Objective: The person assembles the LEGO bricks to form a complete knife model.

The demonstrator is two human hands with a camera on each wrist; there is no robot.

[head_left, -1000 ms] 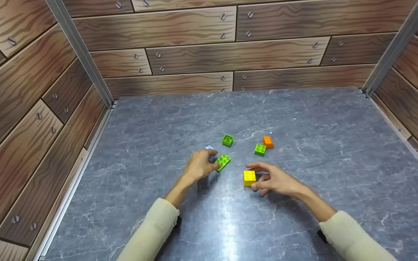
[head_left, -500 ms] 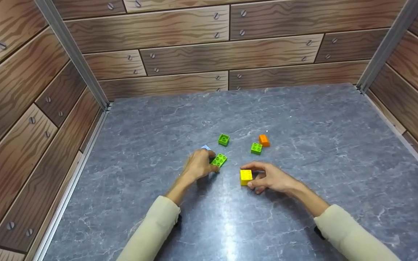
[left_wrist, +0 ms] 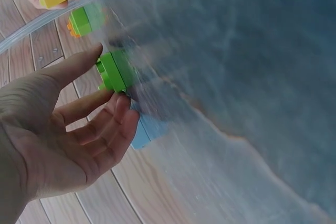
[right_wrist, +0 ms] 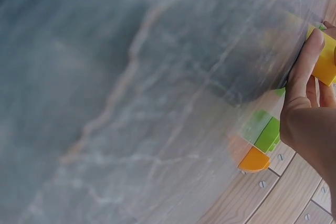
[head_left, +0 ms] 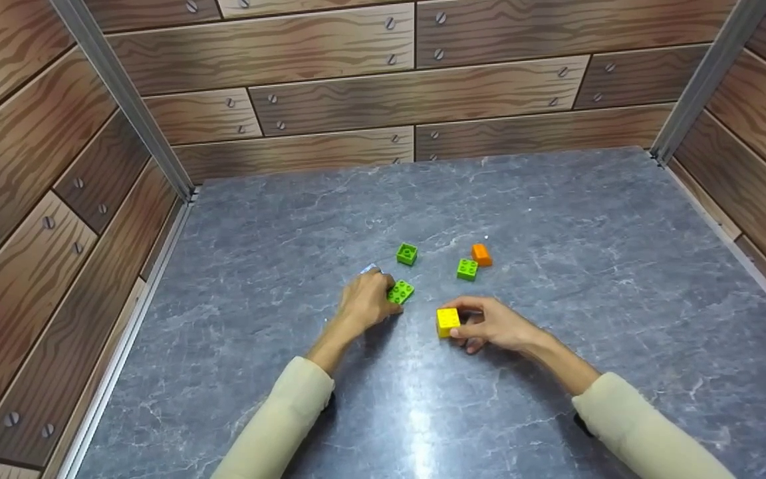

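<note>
My left hand (head_left: 364, 299) grips the long green toy brick (head_left: 401, 292), which lies studs up on the table. In the left wrist view, thumb and index finger reach to opposite sides of that green brick (left_wrist: 114, 72). A blue brick (head_left: 370, 269) shows just past the left hand, mostly hidden by it. To the right, my right hand (head_left: 499, 326) pinches a tall yellow toy brick (head_left: 448, 322) between thumb and fingers, its studs facing up. The right wrist view catches only part of the yellow brick (right_wrist: 326, 61) at its edge.
Beyond the hands, a small green brick (head_left: 407, 253) lies with its hollow underside up. Farther right, another small green brick (head_left: 467, 269) stands studs up beside an orange sloped brick (head_left: 481, 255). Wood-patterned walls (head_left: 330, 106) enclose the grey marbled table (head_left: 276, 226) at the back and sides.
The left hand has moved farther over the long green brick and covers more of it. The right hand's fingers have closed in on the yellow brick, which has turned slightly.
</note>
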